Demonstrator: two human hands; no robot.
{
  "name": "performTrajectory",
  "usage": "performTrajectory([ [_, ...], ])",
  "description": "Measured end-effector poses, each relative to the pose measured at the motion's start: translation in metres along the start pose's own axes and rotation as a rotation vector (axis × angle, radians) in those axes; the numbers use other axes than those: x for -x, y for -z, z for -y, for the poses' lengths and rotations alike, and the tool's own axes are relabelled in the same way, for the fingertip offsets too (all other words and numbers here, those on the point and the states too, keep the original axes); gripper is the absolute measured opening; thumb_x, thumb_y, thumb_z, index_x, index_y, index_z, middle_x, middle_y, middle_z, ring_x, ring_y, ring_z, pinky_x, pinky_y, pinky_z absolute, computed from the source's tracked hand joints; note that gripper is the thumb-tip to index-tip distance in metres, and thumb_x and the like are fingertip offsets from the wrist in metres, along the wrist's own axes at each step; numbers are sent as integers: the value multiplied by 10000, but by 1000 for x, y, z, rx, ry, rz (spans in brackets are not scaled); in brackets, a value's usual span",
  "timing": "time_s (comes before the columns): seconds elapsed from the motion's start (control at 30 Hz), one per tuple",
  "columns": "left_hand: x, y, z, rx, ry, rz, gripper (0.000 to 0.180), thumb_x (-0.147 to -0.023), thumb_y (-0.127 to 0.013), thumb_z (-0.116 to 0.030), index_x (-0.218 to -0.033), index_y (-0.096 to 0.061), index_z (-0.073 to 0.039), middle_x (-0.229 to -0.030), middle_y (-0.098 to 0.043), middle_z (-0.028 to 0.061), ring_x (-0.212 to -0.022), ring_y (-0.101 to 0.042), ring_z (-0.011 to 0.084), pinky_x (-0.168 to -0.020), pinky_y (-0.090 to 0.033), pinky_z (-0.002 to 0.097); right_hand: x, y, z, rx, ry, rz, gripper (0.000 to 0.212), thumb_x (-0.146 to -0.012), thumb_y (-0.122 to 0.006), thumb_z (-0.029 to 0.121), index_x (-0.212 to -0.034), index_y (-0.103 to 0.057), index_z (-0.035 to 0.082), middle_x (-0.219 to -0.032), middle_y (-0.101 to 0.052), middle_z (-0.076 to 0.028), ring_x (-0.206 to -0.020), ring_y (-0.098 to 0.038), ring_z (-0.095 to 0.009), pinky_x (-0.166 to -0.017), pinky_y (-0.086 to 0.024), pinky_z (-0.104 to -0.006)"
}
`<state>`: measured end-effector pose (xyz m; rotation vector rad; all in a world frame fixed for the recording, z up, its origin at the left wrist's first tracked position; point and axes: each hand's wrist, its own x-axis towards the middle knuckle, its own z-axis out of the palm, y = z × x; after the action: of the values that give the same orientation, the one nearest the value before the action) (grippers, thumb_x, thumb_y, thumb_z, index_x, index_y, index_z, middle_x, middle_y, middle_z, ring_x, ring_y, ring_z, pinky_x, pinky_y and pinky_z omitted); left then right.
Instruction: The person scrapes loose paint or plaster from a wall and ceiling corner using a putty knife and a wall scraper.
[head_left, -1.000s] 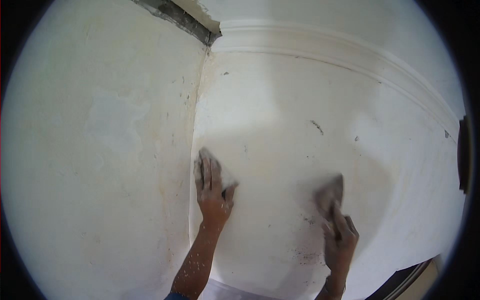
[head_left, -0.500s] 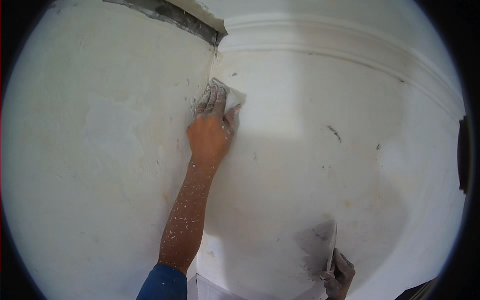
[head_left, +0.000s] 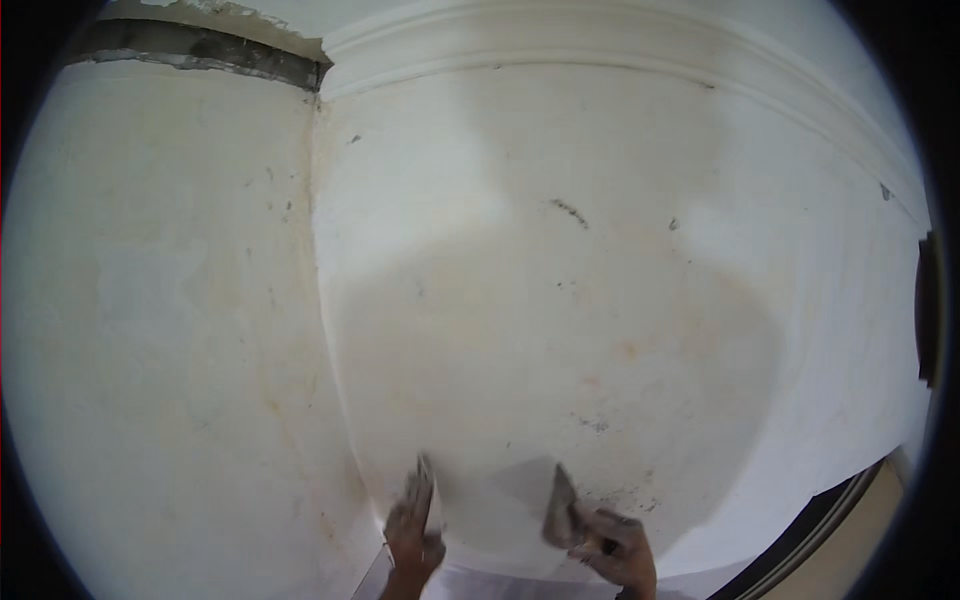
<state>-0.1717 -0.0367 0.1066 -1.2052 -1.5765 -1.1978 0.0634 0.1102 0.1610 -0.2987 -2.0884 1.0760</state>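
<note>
Low in the view, my left hand [head_left: 410, 535] is closed on a thin, flat scraper [head_left: 433, 505], seen nearly edge-on and a little blurred. To its right my right hand [head_left: 618, 550] grips a putty knife [head_left: 560, 510], its grey, smeared blade tilted with one corner up. The two tools are apart, facing each other in front of the plastered wall [head_left: 480, 330]. Pale filler coats the fingers of both hands. Whether either blade touches the wall I cannot tell.
A vertical inside corner joins the left wall [head_left: 180, 380] to the facing one. White moulding [head_left: 560, 45] runs along the top; a bare grey strip [head_left: 200, 48] breaks it at upper left. Dark scuffs [head_left: 570, 212] mark the plaster. A dark frame edge [head_left: 810, 530] stands at lower right.
My left hand has come down from the upper corner with its scraper. My right hand has moved left and turned its blade, so the hands are closer. The view has shifted right.
</note>
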Motion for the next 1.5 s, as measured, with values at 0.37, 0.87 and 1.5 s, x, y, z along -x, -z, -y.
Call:
performTrajectory([
  [0.37, 197, -6, 9, 1039, 1034, 855, 442, -933, -527, -382, -929, -624, 49, -794, -673, 130, -690, -651, 231, -709, -532, 360, 15, -8, 3, -163, -40, 214, 598, -743, -767, 139, -1301, -551, 127, -793, -561, -79, -609, -447, -149, -559, -399, -281],
  [0.87, 130, 0, 129, 1471, 892, -173, 331, -947, -522, -339, -1058, -577, -33, -993, -636, 110, -901, -608, 247, -759, -504, 323, -6, 18, -46, -468, -469, 361, 508, -748, -668, -71, -1241, -574, 6, -992, -645, -100, -904, -610, -180, -781, -502, -284],
  [1.5, -295, -20, -70, -235, -473, -316, 714, -746, -706, -449, -1313, -501, -65, -1423, -428, 110, -1330, -358, 355, -1087, -280, 532, 25, 38, -20, -347, -98, 70, 490, -769, -772, 154, -1205, -603, 10, -888, -616, -17, -709, -550, -76, -595, -460, -218],
])
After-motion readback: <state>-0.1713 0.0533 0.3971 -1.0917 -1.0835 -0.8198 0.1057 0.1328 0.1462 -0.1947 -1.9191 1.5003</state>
